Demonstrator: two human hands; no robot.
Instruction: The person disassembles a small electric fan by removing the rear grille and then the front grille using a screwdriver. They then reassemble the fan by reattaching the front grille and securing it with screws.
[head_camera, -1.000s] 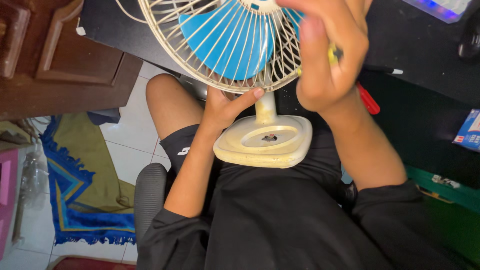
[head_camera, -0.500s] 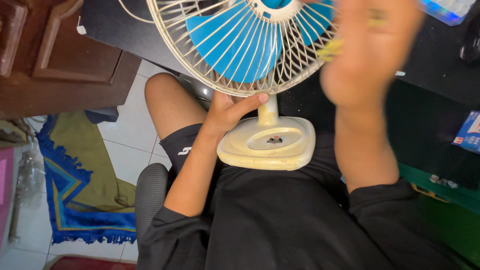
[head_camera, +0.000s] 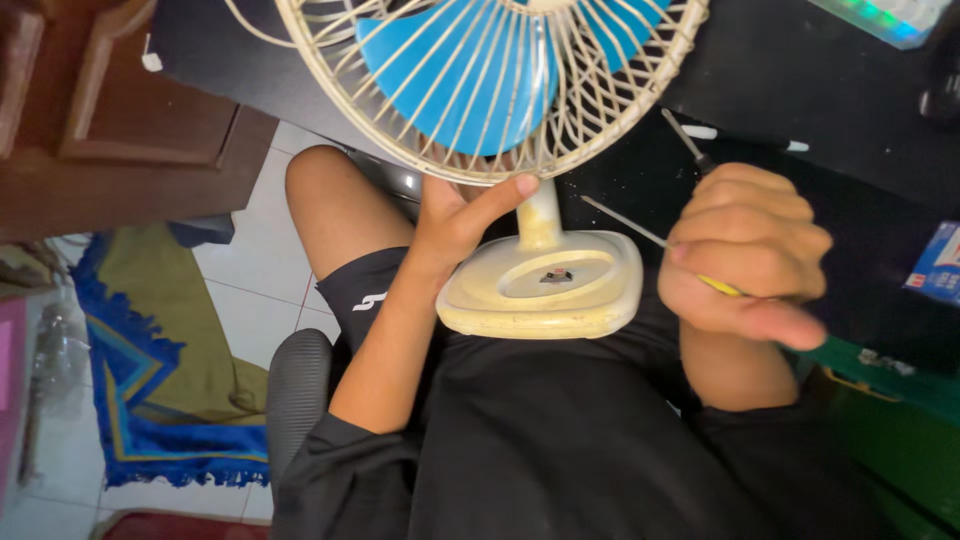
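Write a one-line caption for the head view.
Left hand steadies a cream fan by its neck while the right hand grips a screwdriver beside the base.

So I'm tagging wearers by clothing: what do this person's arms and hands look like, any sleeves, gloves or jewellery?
Both hands are bare: no gloves, rings or watch show on the left hand or the right hand. The forearms are uncovered. Black sleeves end around the elbows, matching the black shirt. No markings show on the sleeves.

Fan base (head_camera: 545, 300) looked yellowed glossy plastic, grille (head_camera: 440, 90) painted wire, blades (head_camera: 460, 90) smooth blue plastic; screwdriver shaft (head_camera: 622, 220) probably bare metal.
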